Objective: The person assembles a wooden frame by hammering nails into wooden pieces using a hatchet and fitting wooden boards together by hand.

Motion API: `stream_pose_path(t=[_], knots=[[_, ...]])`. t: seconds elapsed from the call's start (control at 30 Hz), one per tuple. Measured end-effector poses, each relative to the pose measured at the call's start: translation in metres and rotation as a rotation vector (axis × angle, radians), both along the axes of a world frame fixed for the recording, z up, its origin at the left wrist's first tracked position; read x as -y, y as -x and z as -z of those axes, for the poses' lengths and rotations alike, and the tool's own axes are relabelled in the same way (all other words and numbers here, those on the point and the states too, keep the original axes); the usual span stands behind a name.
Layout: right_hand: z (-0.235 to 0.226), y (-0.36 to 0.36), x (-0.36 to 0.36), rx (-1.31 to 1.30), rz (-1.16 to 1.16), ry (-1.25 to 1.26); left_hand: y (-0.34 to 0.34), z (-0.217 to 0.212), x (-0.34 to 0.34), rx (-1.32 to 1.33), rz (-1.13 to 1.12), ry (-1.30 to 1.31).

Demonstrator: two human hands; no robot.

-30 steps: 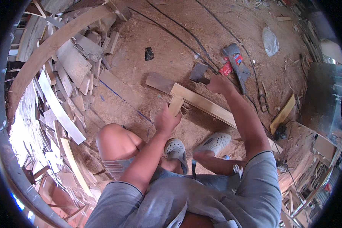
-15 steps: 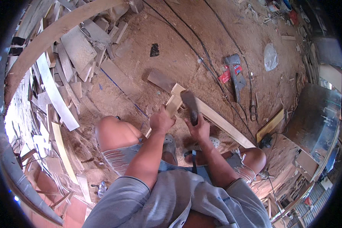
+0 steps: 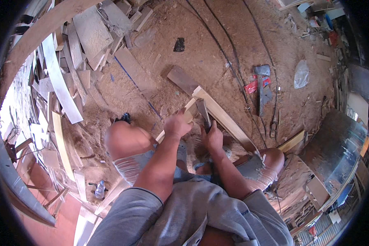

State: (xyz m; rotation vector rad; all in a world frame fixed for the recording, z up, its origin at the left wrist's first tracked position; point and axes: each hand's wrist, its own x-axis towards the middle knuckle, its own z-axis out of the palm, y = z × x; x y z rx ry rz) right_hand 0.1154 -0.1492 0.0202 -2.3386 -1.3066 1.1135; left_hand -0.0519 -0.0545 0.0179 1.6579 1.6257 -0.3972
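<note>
Plank (image 3: 226,120), long and pale, lies in front of you, with its long axis running from the far left to the near right, ending close to your right knee (image 3: 273,159). Its far end seems to overlap a brown board (image 3: 182,79). One shorter strip (image 3: 190,110) meets the plank near this far end and slants back toward your left knee (image 3: 121,141); your left hand (image 3: 177,124) is closed around it. Beyond the plank, well apart, lies a hatchet (image 3: 261,98). Your right hand (image 3: 213,137) is closed on the handle of a tool (image 3: 203,110), whose head points away from you, into the corner between strip and plank. Of your two hands, the right is nearer to the plank, which passes ahead and to the right of it. Whether the tool touches wood, I cannot tell.
</note>
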Motion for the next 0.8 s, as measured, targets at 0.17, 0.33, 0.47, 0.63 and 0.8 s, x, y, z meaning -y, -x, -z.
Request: stream_pose_path(t=[0.17, 0.33, 0.47, 0.63, 0.8], knots=[[-0.019, -0.022, -0.002, -0.068, -0.139, 0.015, -0.001, 0.001, -0.005, -0.039, -0.048, 0.047], [-0.025, -0.032, 0.020, -0.297, -0.171, -0.405, 0.004, 0.012, 0.002, 0.033, -0.070, 0.022], [-0.003, -0.024, 0.010, 0.000, -0.294, -0.224, 0.001, 0.019, 0.003, 0.014, -0.007, 0.010], [-0.011, -0.028, -0.001, -0.037, -0.205, 0.108, -0.003, 0.022, 0.001, -0.045, -0.006, 0.057], [-0.038, -0.039, 0.006, -0.335, -0.299, -0.208, 0.004, 0.028, 0.012, 0.011, -0.017, -0.110]])
